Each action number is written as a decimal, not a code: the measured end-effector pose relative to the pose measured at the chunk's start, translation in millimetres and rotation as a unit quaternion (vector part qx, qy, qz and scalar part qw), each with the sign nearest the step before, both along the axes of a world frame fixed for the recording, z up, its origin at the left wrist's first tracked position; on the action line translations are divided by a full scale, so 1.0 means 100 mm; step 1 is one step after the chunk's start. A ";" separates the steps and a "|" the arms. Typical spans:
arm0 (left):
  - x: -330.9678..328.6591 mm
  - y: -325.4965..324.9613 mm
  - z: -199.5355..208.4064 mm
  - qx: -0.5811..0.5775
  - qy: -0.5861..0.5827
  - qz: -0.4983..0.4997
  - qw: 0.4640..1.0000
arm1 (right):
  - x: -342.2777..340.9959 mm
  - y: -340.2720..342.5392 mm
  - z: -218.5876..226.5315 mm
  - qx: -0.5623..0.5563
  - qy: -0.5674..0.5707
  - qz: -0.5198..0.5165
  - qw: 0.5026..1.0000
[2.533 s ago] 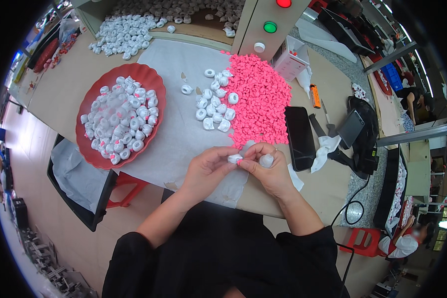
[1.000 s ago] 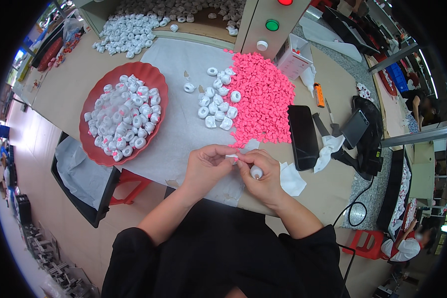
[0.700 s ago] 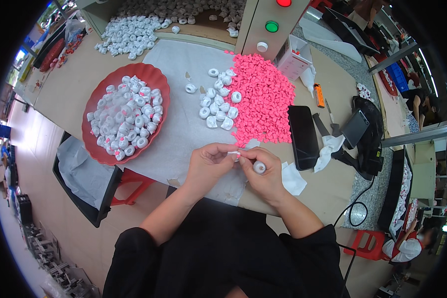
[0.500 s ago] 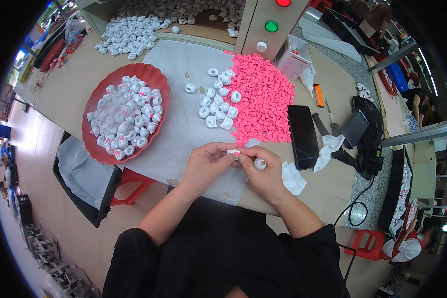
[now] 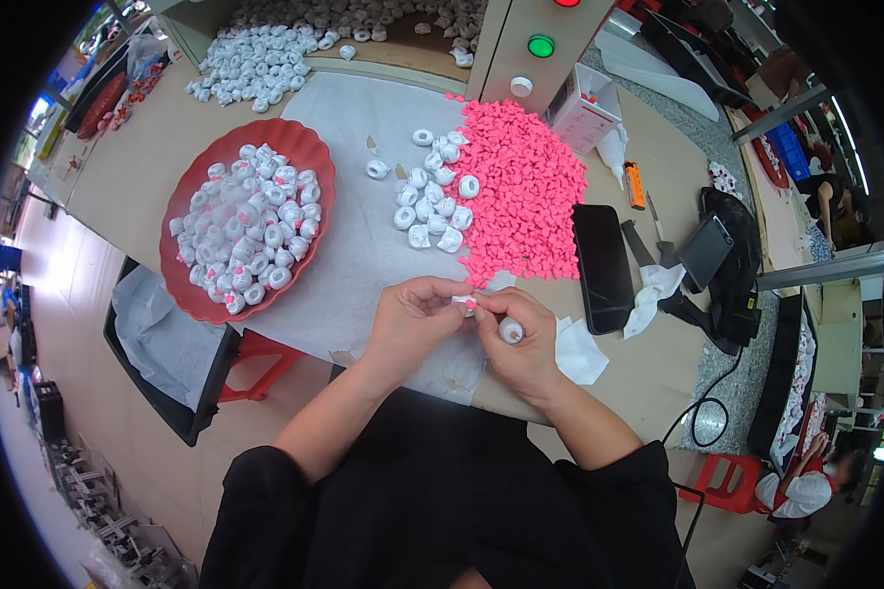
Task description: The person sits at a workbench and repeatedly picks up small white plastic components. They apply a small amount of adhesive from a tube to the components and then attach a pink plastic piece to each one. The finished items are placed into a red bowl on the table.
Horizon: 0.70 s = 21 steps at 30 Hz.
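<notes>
Right hand (image 5: 526,344): curling in closer than in the earliest frame, showing the round end of a white, smooth plastic object (image 5: 511,331) lower and facing up; grasping that object between fingers and palm, mostly hiding its length.
Left hand (image 5: 408,319): holding nearly the same place; pinching a small, white, wrapped ring-like piece (image 5: 462,299) from its nine-o'clock side.
White piece and pink bit: lying between both sets of fingertips, long axis seemingly running from nine to three o'clock; carrying a bright pink, tiny moulded bit (image 5: 470,305) on the four-o'clock side, nearer the right thumb; right fingertips touching or nearly touching, cannot tell which.
Counted in the hands: showing one white piece, one pink bit, one plastic object.
Counted at eleven to twelve o'clock: scattering roughly eighteen loose white ring-like pieces (image 5: 434,193).
One o'clock: spreading one bright pink heap of tiny bits (image 5: 523,191), too many to count.
Ten o'clock: standing one red, scalloped round bowl (image 5: 325,172), holding white pieces past counting.
Two to three o'clock: lying one orange lighter (image 5: 635,186) and two dark, flat rectangular phones (image 5: 604,267).
</notes>
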<state>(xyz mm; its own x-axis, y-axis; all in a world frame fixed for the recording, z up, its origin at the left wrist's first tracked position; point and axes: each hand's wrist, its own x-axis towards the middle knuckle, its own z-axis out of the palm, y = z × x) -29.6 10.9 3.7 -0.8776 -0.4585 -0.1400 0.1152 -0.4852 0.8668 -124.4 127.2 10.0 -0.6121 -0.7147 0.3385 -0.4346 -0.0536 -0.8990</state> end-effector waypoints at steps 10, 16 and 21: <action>-0.01 -0.01 0.01 0.000 -0.011 -0.005 1.000 | 0.00 0.00 -0.01 0.007 0.006 0.002 1.000; -0.03 -0.01 0.03 0.006 -0.006 -0.008 1.000 | -0.01 0.00 -0.03 0.009 0.013 0.001 1.000; -0.02 -0.02 0.02 0.003 -0.017 -0.012 1.000 | -0.01 0.00 -0.02 0.008 0.018 -0.001 1.000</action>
<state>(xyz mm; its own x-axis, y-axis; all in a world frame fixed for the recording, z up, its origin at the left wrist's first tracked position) -32.0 9.4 6.1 -0.8831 -0.4360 -0.1731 0.0738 -0.4935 0.8666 -125.0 127.3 8.3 -0.6013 -0.7188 0.3490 -0.4665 -0.0388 -0.8837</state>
